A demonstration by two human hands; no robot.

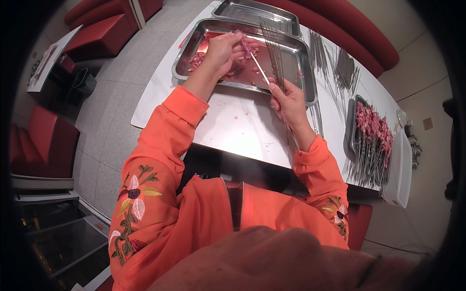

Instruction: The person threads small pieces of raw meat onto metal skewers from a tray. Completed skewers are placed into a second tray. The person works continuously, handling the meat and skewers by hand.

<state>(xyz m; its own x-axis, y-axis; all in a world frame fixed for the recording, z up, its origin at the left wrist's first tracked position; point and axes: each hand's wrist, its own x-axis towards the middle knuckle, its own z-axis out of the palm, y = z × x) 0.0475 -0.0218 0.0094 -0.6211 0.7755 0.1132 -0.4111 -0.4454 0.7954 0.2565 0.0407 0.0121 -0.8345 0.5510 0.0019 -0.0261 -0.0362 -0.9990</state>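
Over a shiny metal tray (pixel 238 87), my left hand (pixel 223 53) pinches a pink piece of raw meat (pixel 246 46) between its fingers. A thin skewer (pixel 261 70) runs from that meat to my right hand (pixel 290 99), its far end at or in the meat. My right hand is closed around the near end of this skewer. A bundle of long metal skewers (pixel 275 53) also passes through the right hand, fanned out above the tray. Loose bits of raw meat (pixel 198 59) lie in the tray, mostly at its left; my left hand hides some.
A second metal tray (pixel 257 8) sits behind. Loose skewers (pixel 318 56) lie right of the tray on the white table (pixel 223 119). Farther right are a dark tray (pixel 350 128) of meat-loaded skewers (pixel 374 128) and a white plastic container (pixel 399 172). Red bench seating (pixel 340 24) lines the far side.
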